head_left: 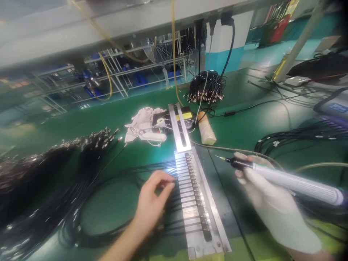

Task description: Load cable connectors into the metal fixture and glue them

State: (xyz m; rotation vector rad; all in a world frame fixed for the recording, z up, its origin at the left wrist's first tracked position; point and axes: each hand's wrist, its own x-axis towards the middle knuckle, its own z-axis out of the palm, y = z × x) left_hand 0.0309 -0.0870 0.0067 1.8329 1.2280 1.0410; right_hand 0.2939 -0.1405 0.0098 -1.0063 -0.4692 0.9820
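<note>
A long metal fixture lies on the green bench, with black cables set side by side in its slots. Their small metal ends line up along a groove. My bare left hand is at the fixture's left edge, thumb and forefinger pinched on one black cable. To the right, my white-gloved right hand grips a white pen-shaped tool with a black front and a thin needle tip. That tip points left, raised and apart from the fixture. A slotted metal bar adjoins the fixture's far end.
Large bundles of black cables cover the left side; another bundle sits at the back. A white cloth, a black box and a taped block stand beyond the fixture. Cords hang from the overhead beam.
</note>
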